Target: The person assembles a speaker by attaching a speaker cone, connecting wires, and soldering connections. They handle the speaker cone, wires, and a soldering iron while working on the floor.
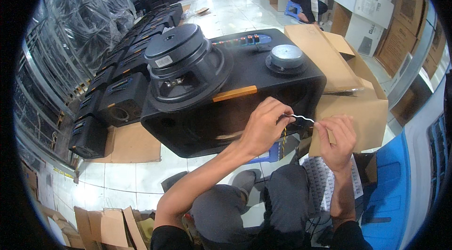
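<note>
Pinching a white wire (pixel 301 118) between them, the left hand (pixel 263 125) and right hand (pixel 336 139) work beside the black speaker cabinet (pixel 235 104); tan cardboard box (pixel 348 99) behind, white label sheet (pixel 325 179) on the lap.

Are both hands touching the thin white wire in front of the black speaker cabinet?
Touching. The head view shows the white wire pinched at one end by the left hand and at the other by the right hand, with no gap.

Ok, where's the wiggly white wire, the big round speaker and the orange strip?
white wire (pixel 301 118), head view, middle of its wavy stretch between the hands.
big round speaker (pixel 176 43), head view, top of its magnet.
orange strip (pixel 234 93), head view, its middle.
</note>
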`<action>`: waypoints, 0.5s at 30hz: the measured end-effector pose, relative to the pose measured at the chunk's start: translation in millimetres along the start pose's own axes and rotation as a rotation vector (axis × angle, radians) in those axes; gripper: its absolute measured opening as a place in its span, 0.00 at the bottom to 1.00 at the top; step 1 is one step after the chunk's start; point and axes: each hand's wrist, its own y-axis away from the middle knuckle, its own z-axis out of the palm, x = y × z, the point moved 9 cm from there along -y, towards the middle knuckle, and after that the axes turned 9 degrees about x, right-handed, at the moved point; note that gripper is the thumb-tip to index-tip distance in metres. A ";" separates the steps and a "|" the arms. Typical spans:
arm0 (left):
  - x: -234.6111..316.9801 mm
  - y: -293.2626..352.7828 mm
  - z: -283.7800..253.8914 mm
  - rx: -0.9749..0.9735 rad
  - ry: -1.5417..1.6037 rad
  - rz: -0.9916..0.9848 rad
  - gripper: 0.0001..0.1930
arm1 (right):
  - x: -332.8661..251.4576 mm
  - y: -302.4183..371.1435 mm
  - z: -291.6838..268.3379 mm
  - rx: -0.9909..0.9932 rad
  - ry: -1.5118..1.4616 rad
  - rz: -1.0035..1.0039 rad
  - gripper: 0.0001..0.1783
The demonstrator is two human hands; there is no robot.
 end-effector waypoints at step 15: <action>0.6 -0.4 0.9 -0.047 -0.106 -0.028 0.17 | -8.1 -3.2 -7.6 -0.050 -0.117 0.036 0.07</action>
